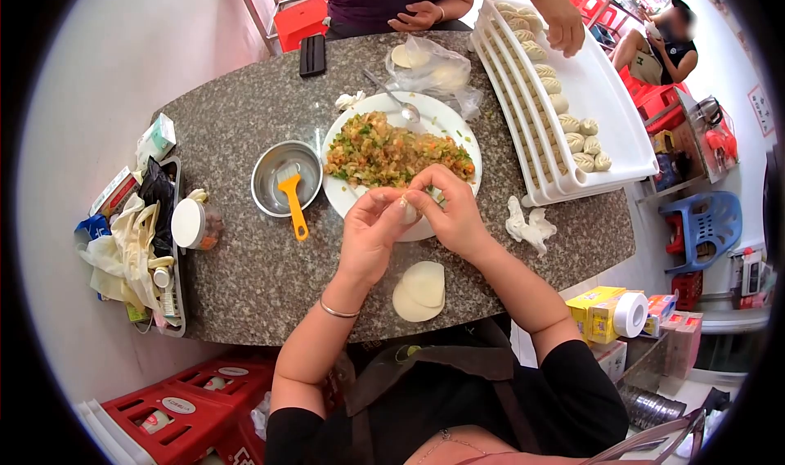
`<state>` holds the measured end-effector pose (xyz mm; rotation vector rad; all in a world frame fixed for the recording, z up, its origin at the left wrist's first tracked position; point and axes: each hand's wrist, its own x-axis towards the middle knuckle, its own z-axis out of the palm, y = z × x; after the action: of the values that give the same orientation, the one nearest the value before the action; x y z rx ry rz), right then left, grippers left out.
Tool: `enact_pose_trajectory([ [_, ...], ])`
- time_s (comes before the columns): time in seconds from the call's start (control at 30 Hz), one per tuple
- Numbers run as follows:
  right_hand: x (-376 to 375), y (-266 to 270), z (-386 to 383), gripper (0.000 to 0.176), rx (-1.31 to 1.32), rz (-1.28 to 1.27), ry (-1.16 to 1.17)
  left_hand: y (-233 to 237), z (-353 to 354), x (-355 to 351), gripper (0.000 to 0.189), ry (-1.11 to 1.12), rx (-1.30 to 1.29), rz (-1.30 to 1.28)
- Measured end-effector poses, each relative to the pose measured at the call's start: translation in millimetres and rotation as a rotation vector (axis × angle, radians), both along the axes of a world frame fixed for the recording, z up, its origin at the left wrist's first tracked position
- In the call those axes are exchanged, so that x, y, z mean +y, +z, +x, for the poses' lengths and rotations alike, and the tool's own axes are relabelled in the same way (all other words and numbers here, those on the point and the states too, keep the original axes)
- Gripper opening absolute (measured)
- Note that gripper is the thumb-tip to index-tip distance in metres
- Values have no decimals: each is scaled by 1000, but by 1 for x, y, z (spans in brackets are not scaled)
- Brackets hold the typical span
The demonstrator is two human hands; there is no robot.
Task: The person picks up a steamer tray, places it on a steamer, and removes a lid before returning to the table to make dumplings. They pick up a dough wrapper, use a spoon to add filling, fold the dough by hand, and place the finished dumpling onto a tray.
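Observation:
Over the near edge of a white plate [334, 197], my left hand [374, 232] and my right hand [452, 218] meet with fingertips pinched together. Between them is a small pale dumpling [410, 213], mostly hidden by my fingers. Chopped filling [384, 150] with green bits is heaped on the plate, and a metal spoon [410, 112] rests at its far side. Just below my hands lie several round dough wrappers [420, 292], overlapping on the speckled table [237, 281]. To the left, a yellow-handled brush [293, 206] leans in a steel bowl [263, 185].
Stacked white trays [625, 150] with pleated dumplings [570, 124] stand at the right; another person's hand [564, 25] reaches over them. A plastic bag [441, 74] with wrappers lies beyond the plate. Crumpled tissue [531, 226] is right of my hands. A jar [190, 224] and a cluttered tray [181, 293] line the left edge.

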<state>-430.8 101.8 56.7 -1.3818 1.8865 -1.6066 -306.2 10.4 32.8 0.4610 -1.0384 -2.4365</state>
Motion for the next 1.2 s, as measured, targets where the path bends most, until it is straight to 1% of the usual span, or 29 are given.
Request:
enact_pose_trajectory([
  [0.07, -2, -4, 3, 13, 15, -50, -20, 5, -1, 2, 11, 75, 21, -36],
  [0.1, -2, -4, 3, 13, 15, -50, -18, 3, 0, 1, 11, 77, 21, -36],
  [0.17, 0, -3, 2, 12, 34, -17, -10, 0, 1, 0, 14, 90, -9, -180],
  [0.3, 1, 3, 1, 12, 2, 2, -47, 4, 2, 0, 16, 30, -7, -184],
  [0.37, 2, 0, -4, 11, 70, 27, -48, 6, 3, -3, 17, -47, -16, -106],
  [0.4, 3, -2, -5, 11, 73, 27, -45, 6, 2, -3, 17, -43, -13, -105],
  [0.47, 3, -6, -6, 9, -286, 9, -78, 5, 1, -5, 25, -102, 31, 127],
  [0.5, 2, -3, -8, 9, -282, 10, -74, 4, 1, -7, 25, -97, 34, 127],
  [0.57, 3, 5, -16, 10, -255, -5, 46, 4, 3, -11, 32, -212, 67, 147],
  [0.6, 5, 3, -20, 10, -252, -3, 50, 6, 3, -12, 32, -208, 70, 149],
  [0.67, 8, -4, -28, 12, -348, 14, 179, 10, 5, -13, 33, -304, 110, 243],
  [0.7, 8, -6, -28, 12, -345, 15, 182, 9, 5, -13, 33, -301, 113, 243],
  [0.77, 9, -8, -29, 20, -427, 39, 166, 6, 6, -15, 32, -335, 122, 268],
  [0.8, 7, -6, -26, 20, -421, 33, 165, 8, 7, -14, 32, -339, 127, 261],
  [0.87, 6, 0, -21, 32, -256, 67, 76, 11, 7, -6, 31, -129, 71, 154],
  [0.9, 11, 3, -15, 38, -134, 114, 71, 8, 6, -3, 31, -114, 87, 113],
  [0.93, 17, 4, -8, 45, -12, 167, 53, 13, 5, 0, 33, -104, 51, 10],
  [0.97, 23, 5, -2, 47, -28, 166, 75, 18, 6, 4, 34, -118, 70, -37],
  [1.0, 31, 28, 2, 45, 0, 184, 85, 23, 6, 8, 36, -125, 88, -85],
  [1.03, 41, 47, 0, 44, -24, 147, 53, 29, 6, 13, 36, -165, 104, -92],
  [1.1, 61, 73, -13, 40, -83, 57, -13, 37, 11, 19, 32, -127, 58, -317],
  [1.13, 73, 84, -26, 38, -118, 7, -51, 34, 17, 18, 32, -146, 69, -325],
  [1.2, 95, 114, -64, 38, 129, 0, -192, 26, 30, 16, 22, -177, -206, -807],
])
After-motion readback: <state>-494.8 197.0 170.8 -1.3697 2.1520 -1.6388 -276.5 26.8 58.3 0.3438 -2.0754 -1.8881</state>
